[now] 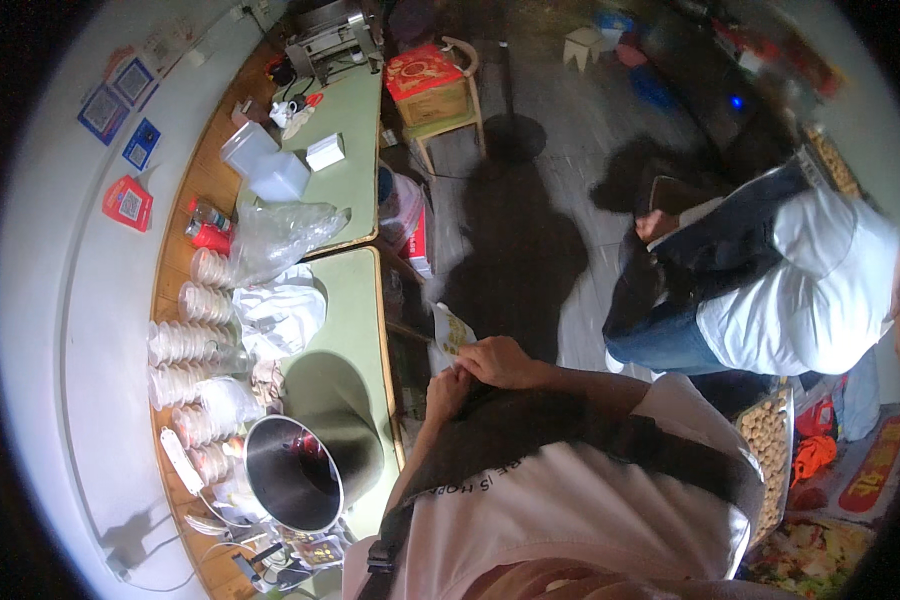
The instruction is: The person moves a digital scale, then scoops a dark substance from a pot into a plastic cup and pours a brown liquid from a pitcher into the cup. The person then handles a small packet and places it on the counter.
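Observation:
Both of my hands meet in front of my body, at the edge of the green table (349,300). A small white packet or paper (452,330) with yellowish print stands up out of them. My right hand (499,361) pinches its lower end, and my left hand (448,391) is closed right beside it, touching the same end. On the table to the left, a tall steel pot (294,474) holds something dark and red. A white cloth or bag (281,311) and a clear plastic bag (281,236) lie farther along.
Stacks of lidded plastic cups (184,341) line the wall. A power strip (181,461) lies near the pot. Beyond are plastic containers (277,176) and a chair bearing a red-topped box (427,86). A person (795,292) sits at the right, near a tray of round pieces (769,457).

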The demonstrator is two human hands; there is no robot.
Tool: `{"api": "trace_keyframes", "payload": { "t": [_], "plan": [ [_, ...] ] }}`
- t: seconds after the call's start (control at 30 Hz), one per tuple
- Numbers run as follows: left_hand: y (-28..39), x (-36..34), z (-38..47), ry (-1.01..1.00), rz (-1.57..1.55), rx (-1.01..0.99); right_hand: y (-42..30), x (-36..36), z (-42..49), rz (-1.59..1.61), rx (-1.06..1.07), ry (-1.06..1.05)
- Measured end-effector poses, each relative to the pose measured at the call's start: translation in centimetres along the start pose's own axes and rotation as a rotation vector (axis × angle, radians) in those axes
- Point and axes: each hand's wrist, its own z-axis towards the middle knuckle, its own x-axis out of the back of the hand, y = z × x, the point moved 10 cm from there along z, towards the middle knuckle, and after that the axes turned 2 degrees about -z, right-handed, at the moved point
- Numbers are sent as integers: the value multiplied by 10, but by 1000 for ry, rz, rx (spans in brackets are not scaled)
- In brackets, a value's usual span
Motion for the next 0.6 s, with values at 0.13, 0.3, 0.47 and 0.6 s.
{"api": "trace_keyframes", "payload": {
  "t": [0.13,0.3,0.47,0.6],
  "plan": [
    [4,5,-3,14,154,-53,8,-14,-6,-75,-20,-125],
    [23,23,-14,-5,152,-131,3,-13,-5,-105,54,-95],
    [25,29,-24,-105,157,-174,-2,-16,-12,-67,108,-121],
    [21,23,-21,-131,254,-176,-2,-10,-14,22,97,-110]
  ]
}}
